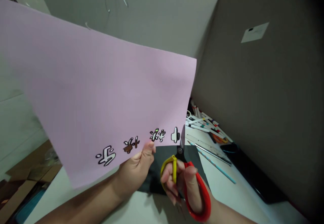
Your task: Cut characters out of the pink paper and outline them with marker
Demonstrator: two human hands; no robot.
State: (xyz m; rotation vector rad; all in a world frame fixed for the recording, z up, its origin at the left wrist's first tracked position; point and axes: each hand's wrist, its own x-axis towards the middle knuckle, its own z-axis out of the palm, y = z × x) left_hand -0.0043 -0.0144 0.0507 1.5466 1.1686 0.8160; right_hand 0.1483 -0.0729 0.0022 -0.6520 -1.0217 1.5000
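As I review the station through the head camera, the largest item in my frame is a grey panel (253,82) along the right side, with a small white label (254,32) fixed high on it. Below it runs a white table (141,210), and brown cardboard (25,180) shows past the table's lower-left edge.

A pink paper sheet (96,95) is held up at a tilt above the table. A black paper sheet (158,173) lies beneath the hands. At the table's far right I log a heap of felt-tip markers (199,122), a metal ruler (210,151), a blue pencil (215,165) and a dark flat object (250,173).

The left hand (134,171) grasps the pink paper sheet at its lower edge, with the thumb (150,149) pressed on the facing side; the other fingers are hidden behind the paper. The right hand (183,187) is clenched on the scissors (186,176), its fingers (168,180) around the yellow handle and its thumb (191,180) against the red one. The blades stand upright at the sheet's lower edge, just beside the rightmost of a row of small printed cartoon figures (175,135). I cannot tell whether they have entered the paper.
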